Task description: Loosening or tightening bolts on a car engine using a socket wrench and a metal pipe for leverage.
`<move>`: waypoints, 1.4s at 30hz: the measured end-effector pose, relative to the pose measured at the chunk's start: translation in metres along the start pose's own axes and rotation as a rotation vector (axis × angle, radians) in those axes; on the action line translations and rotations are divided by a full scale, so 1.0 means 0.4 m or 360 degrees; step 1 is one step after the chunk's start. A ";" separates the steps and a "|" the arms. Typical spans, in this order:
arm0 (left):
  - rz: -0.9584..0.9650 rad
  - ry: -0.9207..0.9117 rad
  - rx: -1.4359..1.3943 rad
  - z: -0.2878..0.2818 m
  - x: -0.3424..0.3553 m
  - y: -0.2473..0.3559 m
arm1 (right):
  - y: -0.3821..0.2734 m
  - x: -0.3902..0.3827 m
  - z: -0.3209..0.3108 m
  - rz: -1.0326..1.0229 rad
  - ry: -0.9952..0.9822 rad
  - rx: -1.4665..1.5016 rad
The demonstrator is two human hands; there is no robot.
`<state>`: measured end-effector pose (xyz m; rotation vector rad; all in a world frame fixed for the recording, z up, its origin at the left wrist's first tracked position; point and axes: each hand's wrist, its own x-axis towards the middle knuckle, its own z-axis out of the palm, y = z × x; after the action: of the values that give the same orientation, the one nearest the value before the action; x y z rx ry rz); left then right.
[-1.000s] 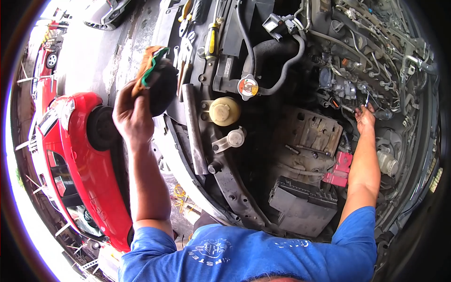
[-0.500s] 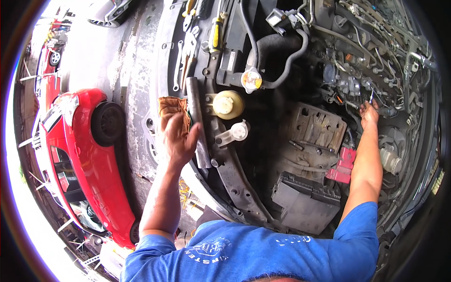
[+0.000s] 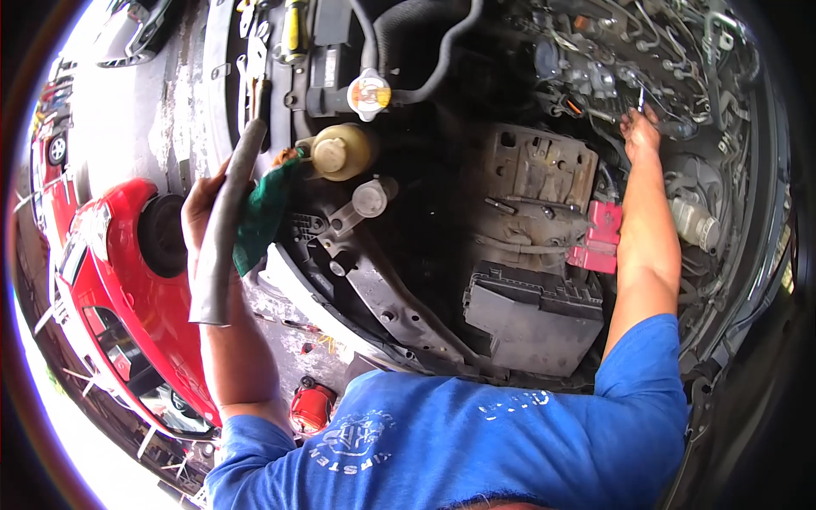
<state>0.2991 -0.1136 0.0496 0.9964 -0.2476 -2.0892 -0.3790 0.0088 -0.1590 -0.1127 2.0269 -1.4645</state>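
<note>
Beside open eng. bay (image 3: pixel 395 310), L hand (image 3: pixel 201 208) curled on grey hose (image 3: pixel 223 238), part-hiding green cloth (image 3: pixel 262 217); R hand (image 3: pixel 641 133) pinches slim tool (image 3: pixel 642 99); blk box (image 3: pixel 540 331) nr red cover (image 3: pixel 603 229).

Half a second ago the grey tube (image 3: pixel 223 242) lay along the car's front frame (image 3: pixel 382 297); now I have it lifted off, slanting across my left hand (image 3: pixel 201 208). That hand pressed flat on the cloth (image 3: pixel 262 212) then, but now it is up and turned. The cloth hangs beside the tube, mostly green where it showed orange. My view has shifted too, and a red object (image 3: pixel 312 406) on the floor (image 3: pixel 287 348) now shows clearly.
</note>
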 end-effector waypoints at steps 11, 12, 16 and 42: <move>-0.0331 -0.0317 0.0007 0.100 -0.046 -0.139 | 0.049 0.067 -0.017 -0.0923 0.0589 -0.1159; -0.0296 -0.0189 0.0040 0.124 -0.070 -0.153 | 0.050 0.007 0.053 -0.0922 0.0465 -0.0998; -0.0416 -0.0225 0.0195 0.186 -0.058 -0.237 | -0.006 -0.026 0.043 -0.0093 0.0091 0.0165; -0.1070 -0.1120 0.1254 0.666 0.527 -0.559 | 0.070 0.017 0.055 -0.0911 0.0436 -0.0839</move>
<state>-0.1024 -0.1581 0.0027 0.7600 -1.3235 -3.0083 -0.3650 -0.0016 -0.1907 -0.8053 2.7195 -1.2568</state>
